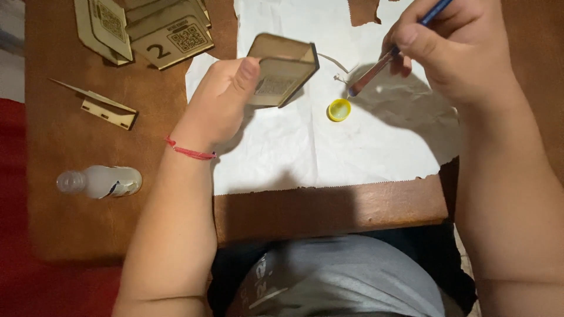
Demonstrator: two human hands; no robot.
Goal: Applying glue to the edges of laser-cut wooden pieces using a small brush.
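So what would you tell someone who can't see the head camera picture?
A left hand holds up a small wooden piece while the right hand holds a brush over white paper, near a yellow cap. A clear bottle lies left.

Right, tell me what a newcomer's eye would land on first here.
Most striking is the small folded wooden piece raised in the left hand over the crumpled white paper sheet. Beside it, the right hand angles a blue-handled brush towards it. A small yellow round cap lies on the paper below them.
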